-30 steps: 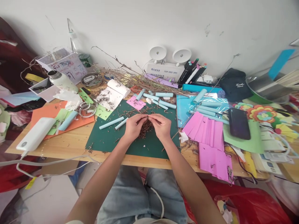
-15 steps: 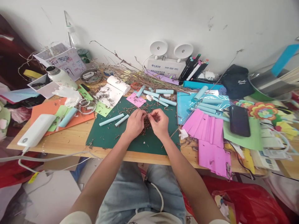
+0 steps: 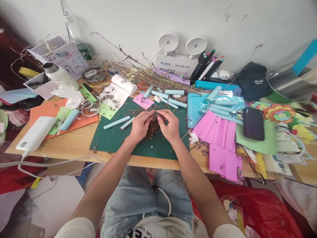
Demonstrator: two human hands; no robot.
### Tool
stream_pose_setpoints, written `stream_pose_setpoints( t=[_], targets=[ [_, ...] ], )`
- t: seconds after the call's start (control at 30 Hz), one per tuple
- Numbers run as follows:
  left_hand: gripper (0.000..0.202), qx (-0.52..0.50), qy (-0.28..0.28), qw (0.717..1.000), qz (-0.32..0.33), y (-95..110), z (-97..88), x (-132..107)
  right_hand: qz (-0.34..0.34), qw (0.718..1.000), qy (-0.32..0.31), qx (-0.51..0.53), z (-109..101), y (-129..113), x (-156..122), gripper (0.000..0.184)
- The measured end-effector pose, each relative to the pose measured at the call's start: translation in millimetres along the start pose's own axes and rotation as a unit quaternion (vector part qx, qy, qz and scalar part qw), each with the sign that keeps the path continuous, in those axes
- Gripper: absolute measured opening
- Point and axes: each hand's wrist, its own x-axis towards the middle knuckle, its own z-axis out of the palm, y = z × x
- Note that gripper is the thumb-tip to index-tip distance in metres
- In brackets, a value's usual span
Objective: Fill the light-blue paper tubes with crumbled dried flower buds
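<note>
Left hand (image 3: 142,125) and right hand (image 3: 169,124) are both loosely curled, fingertips nearly meeting, can't really tell if they're pinching anything. Dried plant pile (image 3: 153,129) sits right between them on the green mat (image 3: 153,150).

"What is standing behind the wooden counter (image 3: 74,142)?"
"A white wall (image 3: 128,23) is standing there, showing dark smudges (image 3: 228,12)."
"And what is sitting by it?"
"A lamp (image 3: 177,63) with two round heads (image 3: 168,42)."
</note>
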Motion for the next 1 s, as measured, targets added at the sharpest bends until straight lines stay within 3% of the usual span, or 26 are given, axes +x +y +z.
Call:
stream_pose_setpoints(
  t=[0.13,0.27,0.53,0.7,1.0],
  targets=[
    [0.017,-0.078,0.018,0.992,-0.092,-0.7,2.3,-3.6,-0.003,0.999,-0.027,0.035,1.3,0.6,-0.1,0.020],
    [0.015,-0.094,0.033,0.987,-0.126,1.3,1.7,-3.6,-0.008,0.997,-0.020,0.071,6.1,1.1,-1.5,0.016],
    [0.021,-0.095,0.019,0.993,-0.062,3.5,0.1,-4.1,0.015,0.998,0.045,0.042,5.8,-0.2,-3.3,0.011],
    [0.019,-0.115,0.044,0.986,-0.114,0.1,3.0,-6.2,0.020,0.997,0.063,0.038,1.0,0.4,-1.3,0.010],
    [0.020,-0.056,0.065,0.992,-0.090,0.9,-0.1,-4.0,-0.036,0.999,0.002,-0.004,0.0,-2.0,-0.1,0.020]
  ],
)
